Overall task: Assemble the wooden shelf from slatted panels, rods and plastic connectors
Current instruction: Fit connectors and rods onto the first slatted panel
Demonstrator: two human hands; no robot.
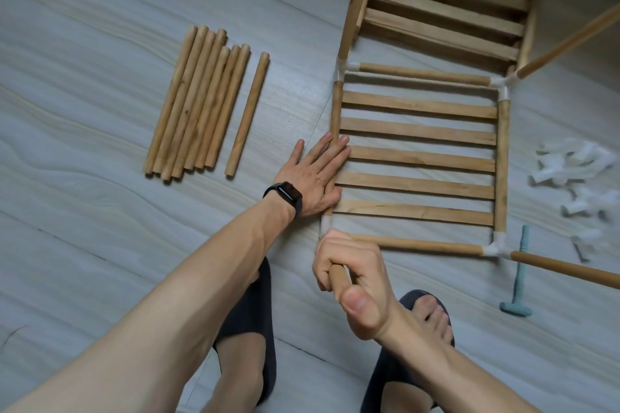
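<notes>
The slatted panel (417, 157) lies flat on the floor in the centre right of the frame, five slats across, framed by rods with white plastic connectors at the three corners that show; the near-left corner is hidden by the right hand. A second panel (446, 0) stands off its far edge at the top of the frame.

The right hand (352, 282), low centre, is closed in a fist around a rod (337, 278) whose tip points at the near-left corner connector (325, 223). The left hand (315, 178) lies open and flat, palm down, on the panel's left side rod, gripping nothing, only pinning it.

The step in hand looks like seating an upright rod into that corner. The next move calls for lining the rod's end square with the socket and pushing straight while the left hand holds the frame down.

Two rods already jut from the right-hand corners. In the upper left lie eight spare rods (201, 104), seven bunched and one apart. At the right edge sits a loose heap of connectors (573, 174), too blurred to count, and one small teal mallet (518, 282) below it.
</notes>
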